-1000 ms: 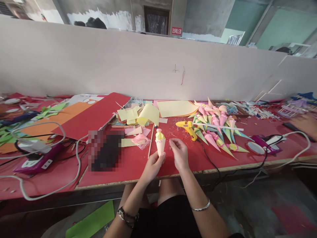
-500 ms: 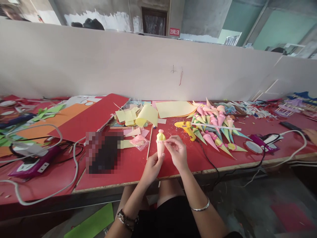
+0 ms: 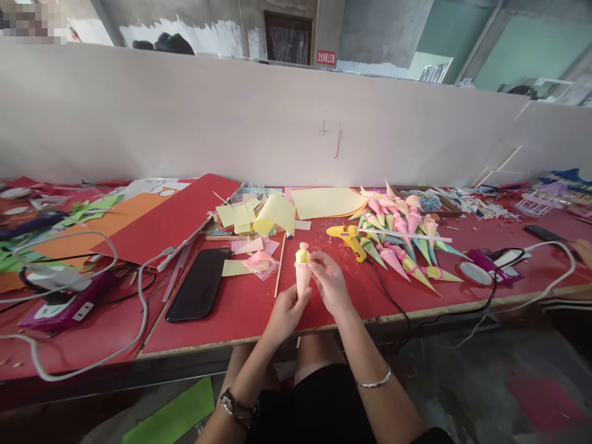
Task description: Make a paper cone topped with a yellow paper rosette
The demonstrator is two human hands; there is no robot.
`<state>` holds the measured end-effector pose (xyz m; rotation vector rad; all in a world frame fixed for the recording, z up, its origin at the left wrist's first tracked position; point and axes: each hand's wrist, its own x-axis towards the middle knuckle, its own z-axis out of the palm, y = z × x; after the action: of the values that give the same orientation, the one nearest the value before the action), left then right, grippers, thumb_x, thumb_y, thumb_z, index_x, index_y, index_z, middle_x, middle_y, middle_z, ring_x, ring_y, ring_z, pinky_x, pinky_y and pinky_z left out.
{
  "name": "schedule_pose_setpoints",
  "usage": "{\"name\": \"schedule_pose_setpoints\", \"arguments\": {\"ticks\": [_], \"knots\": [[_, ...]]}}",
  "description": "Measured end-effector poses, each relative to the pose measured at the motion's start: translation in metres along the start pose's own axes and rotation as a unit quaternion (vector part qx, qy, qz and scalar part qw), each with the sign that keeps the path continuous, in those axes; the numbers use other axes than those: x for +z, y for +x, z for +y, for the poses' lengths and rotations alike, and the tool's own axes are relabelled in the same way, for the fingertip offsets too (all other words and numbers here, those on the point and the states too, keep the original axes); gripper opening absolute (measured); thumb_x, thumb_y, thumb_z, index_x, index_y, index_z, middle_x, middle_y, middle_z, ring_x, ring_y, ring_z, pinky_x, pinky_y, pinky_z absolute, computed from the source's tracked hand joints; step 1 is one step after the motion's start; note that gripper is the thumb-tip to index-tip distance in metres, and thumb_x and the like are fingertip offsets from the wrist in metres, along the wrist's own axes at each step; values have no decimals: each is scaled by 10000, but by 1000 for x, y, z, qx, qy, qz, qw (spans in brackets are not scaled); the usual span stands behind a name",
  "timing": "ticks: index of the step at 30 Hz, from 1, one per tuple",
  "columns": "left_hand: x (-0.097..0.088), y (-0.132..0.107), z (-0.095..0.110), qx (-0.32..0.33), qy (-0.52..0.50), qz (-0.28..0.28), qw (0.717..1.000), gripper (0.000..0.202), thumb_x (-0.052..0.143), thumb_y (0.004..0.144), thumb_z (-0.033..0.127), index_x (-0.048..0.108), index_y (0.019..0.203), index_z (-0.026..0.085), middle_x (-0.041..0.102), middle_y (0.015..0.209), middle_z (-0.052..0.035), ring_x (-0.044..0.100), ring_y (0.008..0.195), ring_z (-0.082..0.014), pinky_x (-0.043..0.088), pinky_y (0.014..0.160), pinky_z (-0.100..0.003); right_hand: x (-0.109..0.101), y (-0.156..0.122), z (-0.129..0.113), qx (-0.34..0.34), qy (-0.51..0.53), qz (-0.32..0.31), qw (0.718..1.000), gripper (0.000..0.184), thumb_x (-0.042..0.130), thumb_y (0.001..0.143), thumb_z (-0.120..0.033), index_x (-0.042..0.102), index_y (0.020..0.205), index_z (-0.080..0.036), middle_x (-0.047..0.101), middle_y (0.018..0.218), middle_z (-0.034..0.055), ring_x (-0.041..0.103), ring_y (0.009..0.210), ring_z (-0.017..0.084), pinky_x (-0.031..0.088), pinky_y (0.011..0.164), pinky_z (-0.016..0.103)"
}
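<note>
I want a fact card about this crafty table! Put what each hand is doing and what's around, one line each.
Left hand: holds a pale pink cone low down, tip downward
Right hand: fingertips at the cone's frilly rim
Cone's top: yellow, with a pink ball
To the right: yellow glue gun, pile of colourful cones
To the left: black phone
Table: red

Hands at pale cone; right fingertips apparently touching frill.
</note>
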<state>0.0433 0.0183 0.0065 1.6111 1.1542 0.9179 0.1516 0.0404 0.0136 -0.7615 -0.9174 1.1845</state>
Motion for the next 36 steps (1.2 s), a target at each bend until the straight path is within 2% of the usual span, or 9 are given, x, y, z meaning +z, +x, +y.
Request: {"name": "schedule_pose_setpoints", "arguments": {"ticks": [4,9,16,20,26,32,34,36], "knots": [[0,0,0,9,-3,-5,1000,303,372,765,413,344,577,176,238,557,56,237,513,-76,218,480,-205,1,0,-1,34,56,-10,998,143,627,677,-293,588,790,-214,563,786,-20,540,750,118,418,675,228],[0,0,0,22,0,-9,1000,282,379,768,389,365,589,171,260,557,55,240,509,-75,226,478,-203,2,-1,-2,34,27,-6,999,155,636,672,-281,587,798,-206,572,813,-12,550,771,126,425,663,225],[0,-1,0,25,22,-24,999,303,380,769,389,351,558,173,268,530,55,248,490,-72,215,462,-205,0,-2,0,12,15,1,1000,338,641,670,-283,542,991,-246,569,957,8,549,832,130,442,738,254],[0,-1,-1,29,17,-22,999,306,374,773,404,357,576,171,253,542,56,234,495,-71,203,461,-205,2,-3,-3,21,34,-21,999,315,634,673,-295,573,975,-230,566,1052,30,540,903,153,439,774,270],[-1,-2,-1,25,4,-23,999,328,375,776,423,331,563,178,249,533,60,234,490,-69,208,462,-205,2,-5,-5,47,46,-44,997,315,614,694,-313,579,999,-245,600,1000,15,558,871,152,442,740,258],[-3,-3,-2,32,-27,-58,997,352,342,801,435,379,575,167,357,527,47,319,496,-78,263,478,-210,4,-9,0,51,46,-119,991,372,566,742,-345,517,1099,-252,540,1160,27,494,1069,184,384,892,302],[-3,-3,-3,32,-31,-59,997,351,346,802,436,396,586,164,374,531,44,334,503,-81,277,486,-211,4,-8,2,55,40,-106,992,373,582,731,-334,522,1088,-246,561,1126,31,507,1055,189,393,884,307],[-3,-3,-3,32,-43,-34,998,337,358,802,429,400,599,164,371,534,49,332,503,-78,281,490,-209,2,-6,4,63,33,-73,995,379,587,722,-346,522,1079,-237,595,1055,36,547,990,192,421,842,310]]}}
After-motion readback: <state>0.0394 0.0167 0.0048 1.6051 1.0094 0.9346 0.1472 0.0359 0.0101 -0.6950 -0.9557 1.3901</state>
